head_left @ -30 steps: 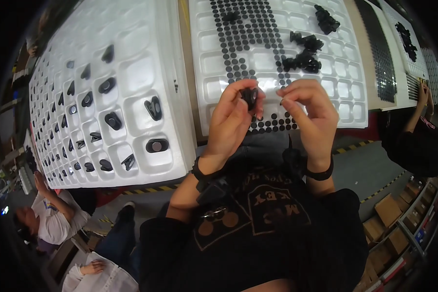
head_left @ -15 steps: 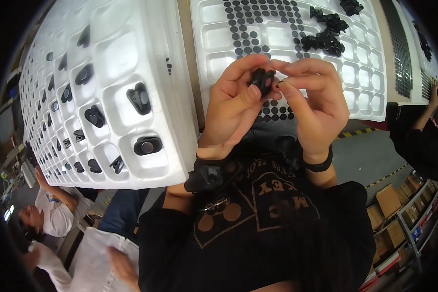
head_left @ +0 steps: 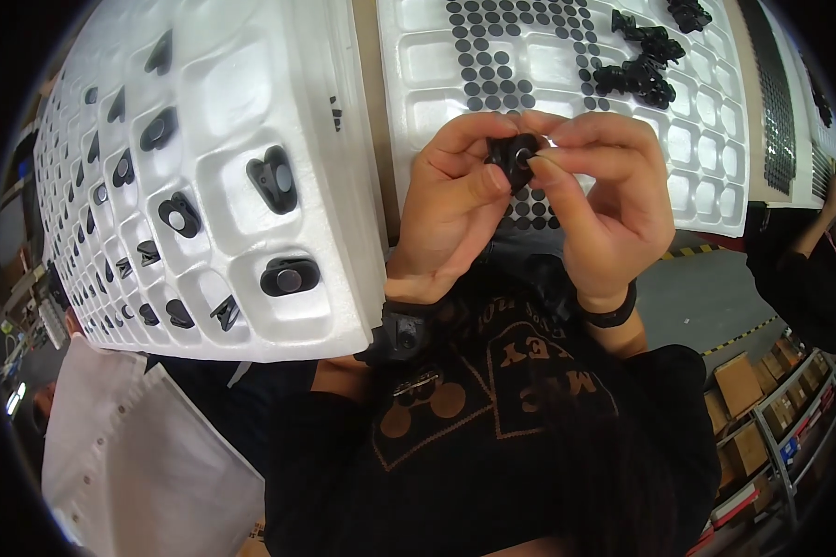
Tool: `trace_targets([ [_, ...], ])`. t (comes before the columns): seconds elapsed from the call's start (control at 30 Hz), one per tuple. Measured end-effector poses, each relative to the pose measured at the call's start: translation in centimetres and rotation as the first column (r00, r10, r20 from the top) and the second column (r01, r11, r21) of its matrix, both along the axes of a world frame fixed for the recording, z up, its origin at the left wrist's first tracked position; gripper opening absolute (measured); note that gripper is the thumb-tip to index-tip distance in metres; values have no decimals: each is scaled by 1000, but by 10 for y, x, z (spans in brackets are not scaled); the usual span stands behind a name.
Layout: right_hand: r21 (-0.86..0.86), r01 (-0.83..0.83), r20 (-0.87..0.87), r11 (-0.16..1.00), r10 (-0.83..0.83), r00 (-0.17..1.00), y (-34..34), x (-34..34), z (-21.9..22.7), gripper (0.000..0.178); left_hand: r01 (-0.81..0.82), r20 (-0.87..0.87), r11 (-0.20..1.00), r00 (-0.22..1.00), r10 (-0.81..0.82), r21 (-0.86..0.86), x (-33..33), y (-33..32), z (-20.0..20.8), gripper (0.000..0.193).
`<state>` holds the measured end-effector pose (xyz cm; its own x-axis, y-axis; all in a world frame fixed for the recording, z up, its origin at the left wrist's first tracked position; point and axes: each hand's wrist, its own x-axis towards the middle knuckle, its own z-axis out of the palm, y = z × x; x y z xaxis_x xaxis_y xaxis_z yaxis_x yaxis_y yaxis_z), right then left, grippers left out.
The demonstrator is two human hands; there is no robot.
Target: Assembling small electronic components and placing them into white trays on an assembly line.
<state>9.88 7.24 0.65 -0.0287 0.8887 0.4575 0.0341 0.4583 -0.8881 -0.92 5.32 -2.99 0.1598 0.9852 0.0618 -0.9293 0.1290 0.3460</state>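
Observation:
Between the fingers and thumb of my left hand [head_left: 448,200] is a small black plastic clip [head_left: 505,160], with its round face turned toward my right hand. My right hand [head_left: 615,190] meets it from the other side, thumb and fingertips pinched against a small dark round disc [head_left: 527,154] at the clip's face. The fingertips partly cover the disc. Below and behind my hands, rows of black round stickers [head_left: 492,85] lie on a white compartment tray [head_left: 706,172].
A stack of white trays [head_left: 330,320] rises at the left, its top compartments holding several black clips [head_left: 290,277]. Loose black clips [head_left: 641,74] lie heaped on the right tray. A person in a white shirt [head_left: 149,455] stands close at lower left; another person's arm [head_left: 822,218] is far right.
My right fingertips have brought the disc from just beside the clip onto its face. The clip has turned in my left hand. The person in white has moved closer at lower left.

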Motion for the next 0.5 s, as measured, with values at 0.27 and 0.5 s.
trace_targets([
  [0.27, 87, -2, 53, 996, -3, 999, 1, -3, -6, 13, 6, -14, 1000, 1000, -6, -22, -6, -2, -4, 28],
  [0.5, 33, -10, 124, 999, 5, 992, 2, -4, -4, 12, -25, -87, 999, 996, 22, -36, -6, -4, -7, 31],
])
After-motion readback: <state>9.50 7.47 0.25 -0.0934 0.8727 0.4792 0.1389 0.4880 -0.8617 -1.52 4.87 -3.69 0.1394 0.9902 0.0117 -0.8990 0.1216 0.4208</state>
